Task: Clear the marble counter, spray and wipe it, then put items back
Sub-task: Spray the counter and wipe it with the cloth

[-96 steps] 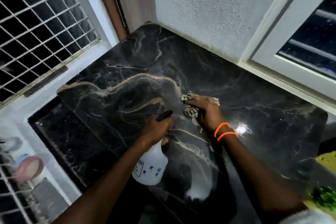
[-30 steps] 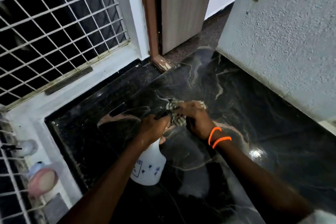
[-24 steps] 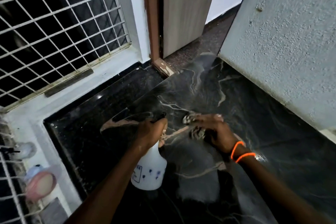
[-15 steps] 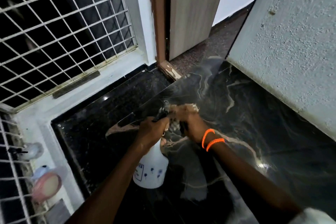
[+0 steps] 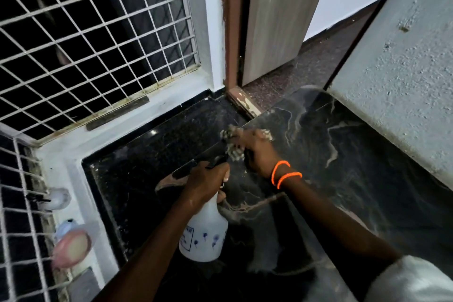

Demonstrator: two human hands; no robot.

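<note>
Near counter (image 5: 343, 167) edge: right hand (image 5: 257, 152) presses cloth (image 5: 234, 147); left hand (image 5: 206, 184) grips bottle (image 5: 203, 235).

spray bottle (image 5: 204, 238) label print blurred, unreadable

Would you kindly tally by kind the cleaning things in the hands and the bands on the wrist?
Spray bottle: 1, in the left hand
Cloth: 1, under the right hand
Orange wristbands: 2
Total: 4
</note>
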